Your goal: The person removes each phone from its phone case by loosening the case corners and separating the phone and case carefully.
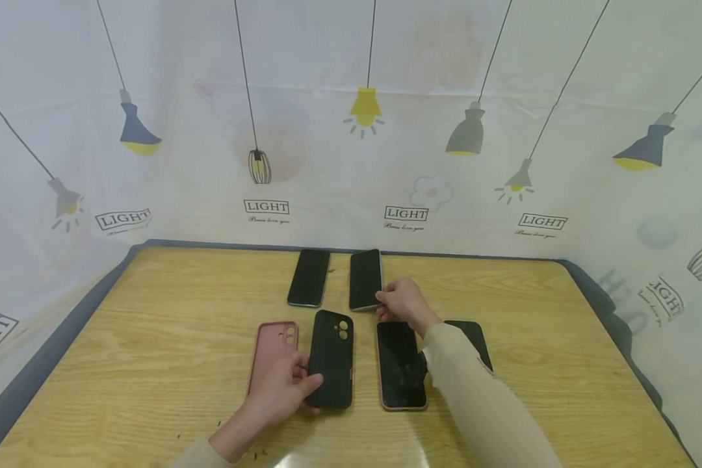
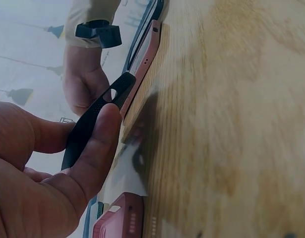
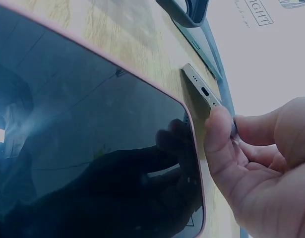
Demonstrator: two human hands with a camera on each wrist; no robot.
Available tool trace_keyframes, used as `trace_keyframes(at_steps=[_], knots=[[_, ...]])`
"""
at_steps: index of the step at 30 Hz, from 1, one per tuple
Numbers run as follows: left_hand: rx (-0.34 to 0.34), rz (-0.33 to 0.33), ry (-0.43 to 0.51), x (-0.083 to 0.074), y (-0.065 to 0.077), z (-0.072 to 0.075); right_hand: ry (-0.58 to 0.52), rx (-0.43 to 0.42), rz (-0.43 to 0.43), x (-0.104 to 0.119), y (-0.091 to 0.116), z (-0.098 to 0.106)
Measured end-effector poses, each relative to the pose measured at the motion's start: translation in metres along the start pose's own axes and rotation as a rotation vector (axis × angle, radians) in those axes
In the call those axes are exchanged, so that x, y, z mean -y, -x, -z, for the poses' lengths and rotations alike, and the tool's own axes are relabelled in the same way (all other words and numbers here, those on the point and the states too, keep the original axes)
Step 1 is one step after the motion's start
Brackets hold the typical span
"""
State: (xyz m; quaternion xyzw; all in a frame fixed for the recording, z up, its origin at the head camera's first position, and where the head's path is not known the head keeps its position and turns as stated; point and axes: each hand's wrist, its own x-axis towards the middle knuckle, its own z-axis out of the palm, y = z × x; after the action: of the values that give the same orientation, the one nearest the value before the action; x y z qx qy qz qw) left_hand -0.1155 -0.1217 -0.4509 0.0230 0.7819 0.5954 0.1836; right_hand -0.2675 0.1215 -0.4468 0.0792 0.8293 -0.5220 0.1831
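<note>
My left hand (image 1: 277, 390) pinches a black phone case (image 1: 331, 364) along its left edge, thumb on one face and fingers on the other. In the left wrist view the case (image 2: 123, 84) is tilted up off the table. My right hand (image 1: 406, 302) pinches the lower right corner of a phone (image 1: 365, 279) with a dark screen and pale frame. The right wrist view shows that phone's bottom edge (image 3: 202, 87), with its charging port, raised a little off the wood. Beside my left hand lies a pink phone case (image 1: 273, 348), partly hidden by the hand.
A second phone (image 1: 309, 278) lies at the table's back edge, left of the held one. Under my right forearm is a phone in a pink case (image 1: 399, 370), and a dark phone (image 1: 474, 341) partly hidden by the sleeve. A printed white curtain (image 1: 327, 162) hangs behind the wooden table (image 1: 169, 325).
</note>
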Motion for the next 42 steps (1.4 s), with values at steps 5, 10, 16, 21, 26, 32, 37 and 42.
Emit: trace_keyframes(at_steps=[5,10,16,21,26,32,37,42], knots=[[0.008,0.010,0.000,-0.002,0.001,0.000,0.084,-0.027,-0.008,0.002,-0.003,-0.002],[0.007,0.021,0.002,-0.004,0.002,-0.001,0.210,-0.056,-0.022,0.004,-0.006,-0.003],[0.009,0.020,0.003,-0.003,0.002,-0.001,0.257,-0.058,-0.026,0.004,-0.008,-0.003],[0.011,0.021,0.009,-0.002,0.002,-0.001,0.246,-0.051,-0.016,0.005,-0.007,-0.002],[-0.005,-0.002,0.012,0.000,0.003,-0.002,0.224,-0.056,0.019,0.002,-0.005,0.006],[0.001,0.003,0.014,0.000,0.003,-0.002,0.364,-0.078,0.130,0.002,0.001,0.020],[0.018,0.017,0.010,0.001,0.003,-0.001,0.383,-0.062,0.171,0.004,0.011,0.028],[0.020,0.014,0.007,0.004,0.005,-0.002,0.378,-0.048,0.210,0.001,0.022,0.034]])
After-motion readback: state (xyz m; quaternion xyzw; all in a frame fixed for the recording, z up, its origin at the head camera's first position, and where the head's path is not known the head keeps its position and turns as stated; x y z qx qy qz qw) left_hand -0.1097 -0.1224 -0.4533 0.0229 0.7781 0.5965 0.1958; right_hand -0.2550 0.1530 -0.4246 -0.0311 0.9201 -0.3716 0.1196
